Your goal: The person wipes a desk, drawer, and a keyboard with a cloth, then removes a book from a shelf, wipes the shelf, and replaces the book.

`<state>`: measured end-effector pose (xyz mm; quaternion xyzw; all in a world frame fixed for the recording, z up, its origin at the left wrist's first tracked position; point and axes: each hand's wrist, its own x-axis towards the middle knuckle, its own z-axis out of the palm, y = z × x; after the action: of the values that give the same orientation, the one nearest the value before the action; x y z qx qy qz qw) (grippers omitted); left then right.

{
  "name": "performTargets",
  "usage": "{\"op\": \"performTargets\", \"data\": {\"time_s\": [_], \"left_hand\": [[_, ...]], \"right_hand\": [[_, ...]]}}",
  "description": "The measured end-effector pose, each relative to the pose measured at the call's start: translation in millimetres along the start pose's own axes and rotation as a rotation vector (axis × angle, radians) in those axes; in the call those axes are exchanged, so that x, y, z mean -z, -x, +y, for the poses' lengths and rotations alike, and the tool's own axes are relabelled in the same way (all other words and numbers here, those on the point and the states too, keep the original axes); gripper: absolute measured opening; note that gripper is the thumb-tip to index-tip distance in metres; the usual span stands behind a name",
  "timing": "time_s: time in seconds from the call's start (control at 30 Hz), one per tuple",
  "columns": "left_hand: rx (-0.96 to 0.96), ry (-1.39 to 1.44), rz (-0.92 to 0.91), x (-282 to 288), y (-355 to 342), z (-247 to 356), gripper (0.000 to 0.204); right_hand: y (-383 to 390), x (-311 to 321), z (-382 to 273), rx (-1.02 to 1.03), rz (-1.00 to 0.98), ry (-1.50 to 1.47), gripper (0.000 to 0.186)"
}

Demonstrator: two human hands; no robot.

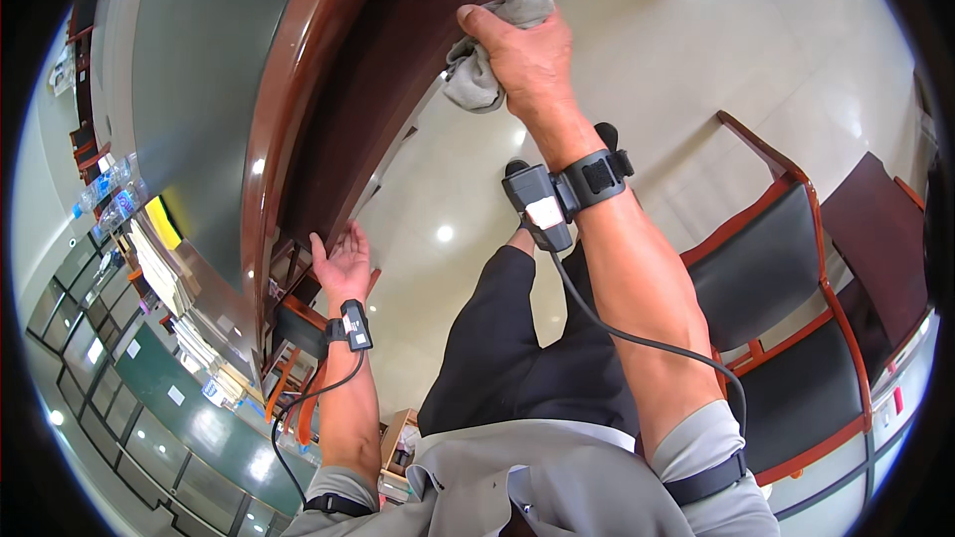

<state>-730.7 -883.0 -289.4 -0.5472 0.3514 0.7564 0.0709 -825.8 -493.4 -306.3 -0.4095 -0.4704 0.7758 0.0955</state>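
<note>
A crumpled grey cloth (pixel 476 78) is bunched in my right hand (pixel 529 55), its folds sticking out past the thumb and fingers. That hand is raised at the upper middle, beside the far end of a dark reddish-brown wooden shelf (pixel 363 89) under the table edge. I cannot tell whether the cloth touches the wood. Lower and to the left, my left hand (pixel 345 257) is palm up with its fingers stretched out and nothing in it. It is close to the near end of the same shelf. A black strapped device sits on each wrist.
The long table (pixel 204 70) has a dark grey top and a glossy brown rim (pixel 288 50). Plastic bottles (pixel 117 201), paper stacks (pixel 159 268) and a yellow item (pixel 163 222) lie at left. Black-padded wooden chairs (pixel 761 264) stand at right on the shiny pale floor (pixel 686 60).
</note>
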Motion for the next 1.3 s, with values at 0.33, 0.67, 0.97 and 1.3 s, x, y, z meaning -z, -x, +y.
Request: {"op": "performTargets", "data": {"time_s": [0.33,0.67,0.97,1.3], "left_hand": [[-0.065,0.016,0.055,34,-7,3,0.032],[-0.033,0.011,0.031,52,37,-33,0.030],[0.030,0.015,-0.007,84,72,-55,0.029],[0.101,0.053,-0.016,90,77,-62,0.027]], "right_hand": [[9,7,-5,-0.001,0.076,0.117,0.036],[49,47,-16,-0.029,0.151,0.095,0.057],[83,90,-20,-0.091,0.129,0.183,0.068],[92,115,-29,-0.151,0.095,0.250,0.061]]}}
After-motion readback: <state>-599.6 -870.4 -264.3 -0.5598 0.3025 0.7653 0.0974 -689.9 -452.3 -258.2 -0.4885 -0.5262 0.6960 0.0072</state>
